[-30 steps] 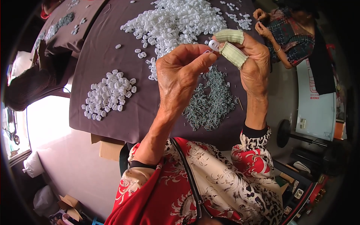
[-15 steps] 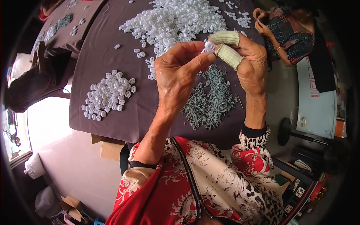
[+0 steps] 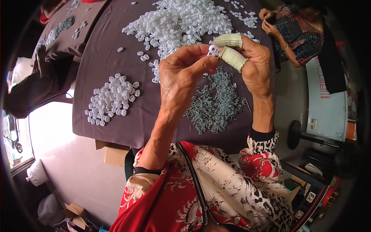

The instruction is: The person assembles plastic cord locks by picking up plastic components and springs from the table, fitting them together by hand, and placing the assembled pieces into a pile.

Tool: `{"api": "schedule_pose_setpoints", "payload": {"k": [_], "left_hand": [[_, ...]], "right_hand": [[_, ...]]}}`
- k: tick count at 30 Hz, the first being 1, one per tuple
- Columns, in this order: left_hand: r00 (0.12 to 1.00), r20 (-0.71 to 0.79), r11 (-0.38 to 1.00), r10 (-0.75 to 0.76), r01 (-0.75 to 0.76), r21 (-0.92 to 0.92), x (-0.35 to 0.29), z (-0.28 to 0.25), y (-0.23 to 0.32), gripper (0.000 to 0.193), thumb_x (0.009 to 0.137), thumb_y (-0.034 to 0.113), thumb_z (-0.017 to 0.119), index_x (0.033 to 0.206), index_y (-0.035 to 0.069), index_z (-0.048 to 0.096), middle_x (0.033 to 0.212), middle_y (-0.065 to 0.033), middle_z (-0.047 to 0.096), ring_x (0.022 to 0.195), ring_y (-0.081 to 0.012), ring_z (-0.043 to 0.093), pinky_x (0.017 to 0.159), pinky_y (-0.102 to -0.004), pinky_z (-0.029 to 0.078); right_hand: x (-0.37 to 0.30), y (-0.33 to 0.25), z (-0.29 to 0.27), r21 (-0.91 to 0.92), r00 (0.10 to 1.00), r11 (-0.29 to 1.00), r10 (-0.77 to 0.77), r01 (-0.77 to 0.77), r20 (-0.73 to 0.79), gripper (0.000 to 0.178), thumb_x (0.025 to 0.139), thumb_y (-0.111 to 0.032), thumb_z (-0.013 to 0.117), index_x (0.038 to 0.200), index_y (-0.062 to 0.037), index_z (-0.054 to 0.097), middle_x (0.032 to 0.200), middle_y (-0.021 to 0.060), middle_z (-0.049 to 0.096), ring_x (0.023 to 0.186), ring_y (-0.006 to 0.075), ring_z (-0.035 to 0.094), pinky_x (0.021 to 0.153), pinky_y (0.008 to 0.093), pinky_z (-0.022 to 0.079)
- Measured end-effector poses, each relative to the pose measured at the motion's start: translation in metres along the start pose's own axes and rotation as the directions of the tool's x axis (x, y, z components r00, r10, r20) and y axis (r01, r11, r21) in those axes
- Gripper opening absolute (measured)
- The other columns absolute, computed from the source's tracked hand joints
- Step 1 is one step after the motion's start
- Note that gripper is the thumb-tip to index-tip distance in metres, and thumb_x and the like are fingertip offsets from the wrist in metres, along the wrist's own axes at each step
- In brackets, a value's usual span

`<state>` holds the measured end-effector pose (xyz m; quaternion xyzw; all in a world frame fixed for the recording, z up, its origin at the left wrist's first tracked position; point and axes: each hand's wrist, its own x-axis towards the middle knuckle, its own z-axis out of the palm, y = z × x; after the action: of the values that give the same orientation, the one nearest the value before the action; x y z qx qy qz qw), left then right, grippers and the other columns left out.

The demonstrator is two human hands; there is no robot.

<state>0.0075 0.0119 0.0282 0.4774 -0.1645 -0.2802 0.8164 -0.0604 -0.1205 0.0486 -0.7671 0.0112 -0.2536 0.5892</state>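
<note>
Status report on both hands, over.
Left hand and right hand gripping one white two-holed plastic piece. Grey screw-like pins heaped nearby. Nothing visibly blocking.

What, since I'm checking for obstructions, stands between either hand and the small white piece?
Nothing visible: the left hand and right hand meet at the white piece. Pale green finger sleeves partly cover two right digits.

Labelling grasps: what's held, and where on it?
A small white piece, by its edges: left hand at its left side, right hand at its right. Exact fingertip contacts are hidden.
</note>
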Motion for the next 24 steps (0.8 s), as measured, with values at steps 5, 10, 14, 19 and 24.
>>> {"api": "schedule_pose_setpoints", "payload": {"k": [5, 10, 14, 19, 24], "left_hand": [[0.999, 0.027, 0.999, -0.035, 0.035, -0.015, -0.001, -0.0032, -0.0001, 0.018, 0.074, 0.002, 0.062, 0.091, -0.006, 0.059, 0.076, -0.0111, 0.063, 0.065, -0.0157, 0.059, 0.065, -0.0258, 0.048], [0.999, 0.012, 0.999, -0.047, 0.047, -0.018, -0.0009, -0.0024, -0.0006, 0.018, 0.075, 0.002, 0.062, 0.09, -0.006, 0.059, 0.075, -0.0111, 0.062, 0.065, -0.0157, 0.059, 0.065, -0.0252, 0.047], [0.999, 0.008, 0.998, -0.053, 0.054, -0.032, -0.0006, -0.0038, -0.0017, 0.017, 0.075, 0.001, 0.061, 0.09, -0.006, 0.059, 0.074, -0.0107, 0.062, 0.065, -0.0156, 0.059, 0.065, -0.0252, 0.047], [0.996, 0.06, 0.995, -0.067, 0.071, -0.065, 0.0007, -0.0044, -0.0005, 0.015, 0.076, 0.002, 0.061, 0.089, -0.006, 0.059, 0.073, -0.0097, 0.061, 0.065, -0.0154, 0.058, 0.065, -0.0256, 0.048], [0.995, 0.029, 0.986, -0.096, 0.099, -0.133, 0.0022, -0.0047, -0.0017, 0.014, 0.077, 0.006, 0.062, 0.086, -0.005, 0.06, 0.073, -0.0088, 0.061, 0.063, -0.0135, 0.057, 0.064, -0.025, 0.048]], "right_hand": [[-0.0009, 0.0009, 0.0001, 0.006, 1.0, 1.0, -0.005, 0.005, 0.009, 0.018, 0.077, -0.005, 0.056, 0.094, -0.0022, 0.063, 0.08, 0.0027, 0.065, 0.072, 0.0058, 0.057, 0.065, 0.0201, 0.046], [-0.001, 0.0002, -0.0002, -0.011, 1.0, 1.0, 0.023, -0.022, 0.021, 0.018, 0.077, -0.004, 0.055, 0.094, -0.0018, 0.062, 0.081, 0.0029, 0.064, 0.073, 0.0063, 0.057, 0.067, 0.0203, 0.046], [-0.0003, 0.0007, 0.0001, -0.049, 0.999, 0.999, 0.019, -0.018, 0.026, 0.018, 0.078, -0.002, 0.055, 0.094, -0.0016, 0.062, 0.081, 0.0033, 0.064, 0.074, 0.0066, 0.057, 0.067, 0.0206, 0.046], [-0.0001, 0.0021, -0.0004, -0.035, 0.999, 0.999, 0.031, -0.029, 0.037, 0.017, 0.078, -0.003, 0.055, 0.093, -0.0015, 0.062, 0.081, 0.0035, 0.064, 0.074, 0.0065, 0.057, 0.067, 0.0209, 0.046], [-0.0019, 0.0079, 0.0022, -0.159, 0.998, 0.985, -0.064, 0.066, 0.019, 0.028, 0.072, -0.004, 0.061, 0.1, -0.002, 0.059, 0.078, 0.0061, 0.063, 0.072, 0.0124, 0.059, 0.066, 0.0246, 0.047]]}}
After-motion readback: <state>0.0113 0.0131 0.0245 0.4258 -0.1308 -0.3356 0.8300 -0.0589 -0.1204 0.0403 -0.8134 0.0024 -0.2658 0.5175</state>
